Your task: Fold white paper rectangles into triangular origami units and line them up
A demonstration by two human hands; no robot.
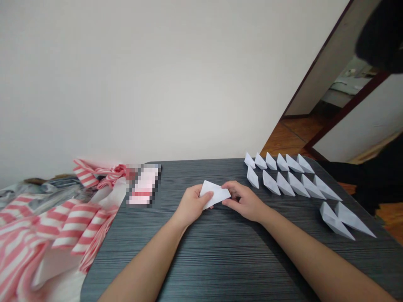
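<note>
A small folded sheet of white paper [217, 195] is held just above the dark table, in the middle of the head view. My left hand [190, 204] is closed on its left side, thumb flat on top and fingers underneath. At the paper's right-hand corner, my right hand [246, 202] pinches with thumb and fingertips. Part of the right fingers is hidden behind the paper. To the right of my hands stand several folded white paper boats [270, 183], set out in rows with pointed ends.
The dark wood-grain table [201, 260] meets a pale wall [176, 75]. A blurred-out phone-like object [145, 184] lies at its left. Red-and-white striped cloth [75, 222] is heaped beyond the left edge. An open doorway with wooden floor [292, 132] shows at right.
</note>
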